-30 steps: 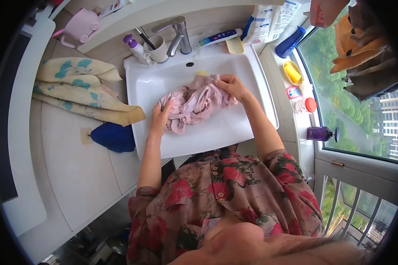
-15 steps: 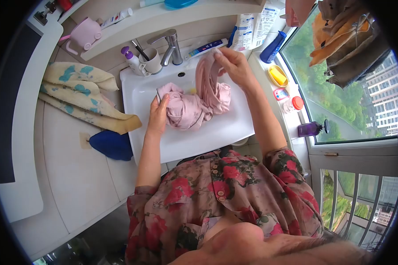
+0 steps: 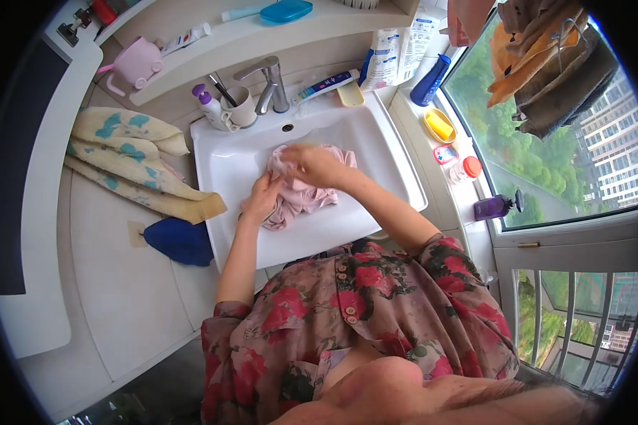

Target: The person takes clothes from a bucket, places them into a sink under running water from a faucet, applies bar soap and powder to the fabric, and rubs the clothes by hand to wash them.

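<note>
A pink cloth garment (image 3: 312, 198) lies bunched up in the white washbasin (image 3: 227, 152), its folds spread below and to the right of my hands. On its left side, my left hand (image 3: 264, 197) is closed on a fold, with the thumb on top. My right hand (image 3: 320, 167) reaches across from the right, over the upper part of the garment and right beside the left hand. Motion smears its fingers, so their grip does not show clearly. At the back of the basin stands a metal faucet (image 3: 270, 88).
A pump bottle (image 3: 209, 106), a cup (image 3: 239, 110), a toothpaste box (image 3: 326, 85) and a soap dish (image 3: 351, 94) line the basin's back edge. A patterned towel (image 3: 131, 149) and blue cloth (image 3: 181, 239) lie left. Bottles, including a purple one (image 3: 493, 207), stand along the window.
My right hand has come down and left, from holding a length of the garment raised to beside my left hand. The garment has flattened and spread in the basin. The view has shifted slightly.
</note>
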`<act>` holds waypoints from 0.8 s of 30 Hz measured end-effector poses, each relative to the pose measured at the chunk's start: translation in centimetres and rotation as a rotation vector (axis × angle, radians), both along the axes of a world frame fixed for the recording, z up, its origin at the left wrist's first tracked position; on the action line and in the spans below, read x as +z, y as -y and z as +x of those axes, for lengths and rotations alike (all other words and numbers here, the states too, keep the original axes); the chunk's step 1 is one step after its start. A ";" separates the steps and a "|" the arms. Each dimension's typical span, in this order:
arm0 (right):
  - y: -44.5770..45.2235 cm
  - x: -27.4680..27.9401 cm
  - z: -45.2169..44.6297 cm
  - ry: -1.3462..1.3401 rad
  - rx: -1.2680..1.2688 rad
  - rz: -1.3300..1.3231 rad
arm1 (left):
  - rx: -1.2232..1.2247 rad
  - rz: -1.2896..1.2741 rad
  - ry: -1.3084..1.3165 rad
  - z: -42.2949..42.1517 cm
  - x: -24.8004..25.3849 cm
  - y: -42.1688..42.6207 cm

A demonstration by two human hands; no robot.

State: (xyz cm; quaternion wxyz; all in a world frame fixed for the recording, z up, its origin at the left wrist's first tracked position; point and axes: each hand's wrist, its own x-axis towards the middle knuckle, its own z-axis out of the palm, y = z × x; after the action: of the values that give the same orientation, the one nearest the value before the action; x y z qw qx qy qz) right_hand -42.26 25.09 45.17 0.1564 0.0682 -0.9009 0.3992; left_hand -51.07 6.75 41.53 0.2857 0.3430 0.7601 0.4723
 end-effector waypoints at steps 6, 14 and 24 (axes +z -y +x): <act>-4.4 -8.1 2.3 0.499 -0.265 0.319 | 0.732 0.485 0.692 -2.2 -3.0 2.9; -3.2 -14.8 1.5 0.437 -0.317 0.036 | 0.900 0.318 0.456 -2.1 -1.5 4.3; -4.7 -1.7 1.8 -0.058 -0.505 -0.445 | 0.857 0.264 0.276 -1.4 -3.3 5.9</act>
State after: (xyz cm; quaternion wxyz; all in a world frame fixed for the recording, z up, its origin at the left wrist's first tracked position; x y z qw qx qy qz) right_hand -40.45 29.75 43.44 0.2870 -0.1814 -0.7752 0.5326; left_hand -52.52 0.86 38.24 0.1173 -0.0346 0.7215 0.6815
